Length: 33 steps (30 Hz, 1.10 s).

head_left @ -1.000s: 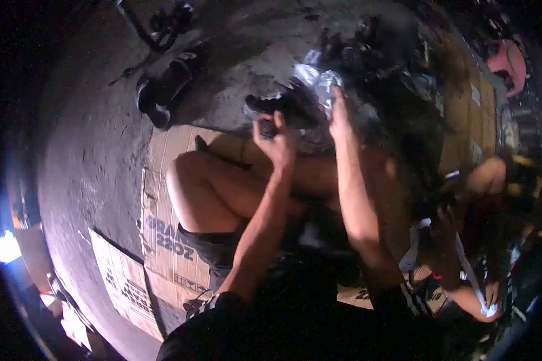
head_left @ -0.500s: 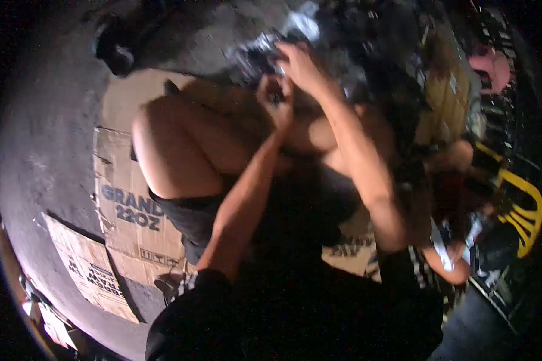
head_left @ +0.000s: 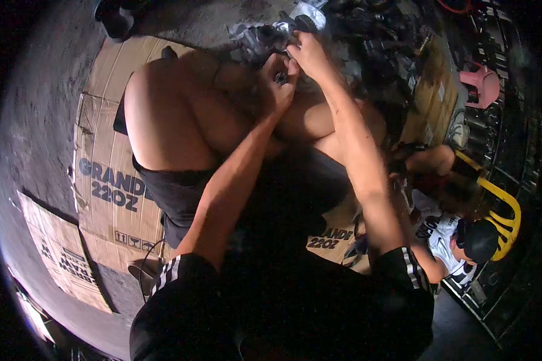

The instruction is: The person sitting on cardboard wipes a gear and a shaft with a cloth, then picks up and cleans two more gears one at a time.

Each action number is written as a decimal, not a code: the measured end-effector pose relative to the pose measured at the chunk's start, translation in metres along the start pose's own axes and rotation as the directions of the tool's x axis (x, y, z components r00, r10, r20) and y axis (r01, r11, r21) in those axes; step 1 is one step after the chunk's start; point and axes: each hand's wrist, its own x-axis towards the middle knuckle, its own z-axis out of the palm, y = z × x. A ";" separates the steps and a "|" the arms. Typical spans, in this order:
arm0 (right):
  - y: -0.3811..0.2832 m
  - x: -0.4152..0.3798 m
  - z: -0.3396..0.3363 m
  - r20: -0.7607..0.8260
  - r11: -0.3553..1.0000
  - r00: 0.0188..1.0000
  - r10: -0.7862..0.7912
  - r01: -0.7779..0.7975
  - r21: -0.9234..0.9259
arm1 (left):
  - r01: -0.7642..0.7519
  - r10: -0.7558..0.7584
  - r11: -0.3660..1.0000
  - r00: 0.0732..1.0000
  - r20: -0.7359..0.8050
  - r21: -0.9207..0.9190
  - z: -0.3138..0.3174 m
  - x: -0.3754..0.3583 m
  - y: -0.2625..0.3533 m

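My left hand (head_left: 276,87) is closed around a dark, rod-like object (head_left: 280,78) whose round end shows out of the fist. Just above and to the right, my right hand (head_left: 312,55) has its fingers bent and pressed together close to the left fingertips. What it pinches is too small to make out. Beyond the fingers lies a dark, ridged round part (head_left: 305,23), perhaps a gear. Crumpled shiny plastic (head_left: 253,35) with dark metal-looking parts spreads around it.
Flattened cardboard (head_left: 111,225) lies under my bent legs, with another piece (head_left: 63,256) at the lower left. At the right are a person in a white shirt and cap (head_left: 479,240), a yellow chair (head_left: 506,198) and a pink stool (head_left: 482,86). Dark parts (head_left: 379,42) clutter the far ground.
My right hand's fingers, spread above the left hand before, are now bent together near its fingertips. The left hand stays closed on the dark object. The whole view has shifted.
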 end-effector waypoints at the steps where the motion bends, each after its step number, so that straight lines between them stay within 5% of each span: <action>1: 0.002 0.000 0.001 0.061 0.988 0.992 0.114 -0.120 0.096 | 0.013 -0.014 0.998 1.000 0.024 0.056 -0.002 0.000 0.012; 3: 0.024 0.007 0.011 0.021 1.000 0.999 0.025 -0.025 -0.008 | 0.015 -0.020 0.992 0.999 0.039 0.125 -0.002 0.002 0.015; 5: 0.013 -0.004 0.006 -0.037 0.995 0.999 -0.026 0.023 -0.093 | 0.028 -0.030 0.999 0.998 -0.048 -0.044 0.005 -0.002 -0.010; 7: 0.023 -0.004 0.010 -0.112 0.986 0.982 -0.150 0.140 -0.091 | 0.033 -0.034 0.999 0.999 -0.018 -0.017 0.003 0.003 -0.007; 9: 0.004 -0.010 -0.006 -0.006 0.985 0.994 -0.110 0.108 -0.136 | 0.028 -0.026 0.999 0.997 -0.077 0.022 0.005 0.000 -0.002; 10: -0.016 -0.016 -0.009 0.010 0.998 0.999 0.040 -0.040 -0.041 | 0.125 -0.124 0.991 0.992 0.007 -0.042 0.000 0.004 0.015; 13: -0.014 -0.025 -0.014 0.100 0.995 0.992 0.073 -0.079 0.064 | 0.125 -0.125 0.992 0.992 -0.020 0.004 0.002 0.002 0.006; 15: 0.005 -0.033 -0.014 0.105 1.000 0.994 -0.004 0.004 -0.006 | 0.087 -0.091 0.994 0.993 -0.071 -0.061 0.007 -0.003 0.001; 17: 0.036 -0.042 -0.010 -0.038 0.977 0.999 -0.033 0.040 0.211 | 0.038 -0.054 0.991 0.991 -0.122 -0.126 0.012 -0.004 0.000; 18: 0.040 -0.044 -0.019 0.029 0.970 0.981 0.193 -0.195 0.148 | 0.025 -0.034 0.995 0.995 -0.095 -0.094 0.007 -0.003 0.000; 21: 0.043 -0.056 -0.037 -0.075 0.940 0.993 0.094 -0.064 0.334 | 0.102 -0.105 0.991 0.994 -0.035 -0.087 0.003 -0.004 -0.001; 24: 0.026 -0.057 -0.049 -0.177 0.938 0.980 0.096 -0.030 0.344 | -0.119 0.121 0.990 0.992 -0.022 0.078 0.005 0.001 -0.007; 27: -0.008 -0.049 -0.054 -0.149 0.915 0.978 0.148 -0.078 0.395 | -0.033 0.032 0.999 0.997 -0.067 -0.013 0.005 -0.007 0.013; 30: -0.020 -0.023 -0.040 -0.189 0.955 0.981 -0.036 0.089 0.282 | 0.031 -0.030 0.999 0.999 -0.016 0.017 -0.009 -0.018 0.034; 31: -0.023 -0.012 -0.031 -0.293 0.959 0.914 -0.280 0.279 -0.046 | 0.030 -0.029 0.999 0.999 -0.023 0.019 -0.016 -0.029 0.031; 33: -0.033 0.002 -0.016 -0.163 0.990 0.977 -0.135 0.140 0.022 | 0.239 -0.237 0.966 0.971 -0.031 0.102 -0.028 -0.053 0.018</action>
